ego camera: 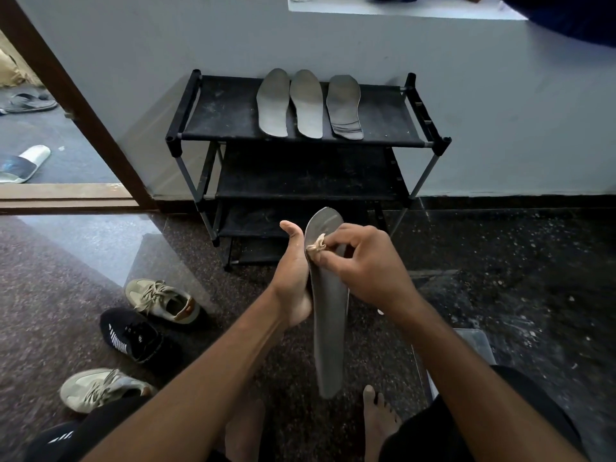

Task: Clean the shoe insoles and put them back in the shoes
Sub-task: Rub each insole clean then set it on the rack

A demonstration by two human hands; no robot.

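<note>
Head: long grey insole (329, 328) under tan cloth (316, 246)

Grey insole (330, 315), tan cloth (316, 247), black rack (300, 108)

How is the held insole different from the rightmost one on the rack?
The held insole stands nearly upright; the rightmost insole lies flat on the shoe rack. The left hand holds the held insole while the right hand presses a cloth on it; the rightmost insole is untouched. Both are grey.
</note>
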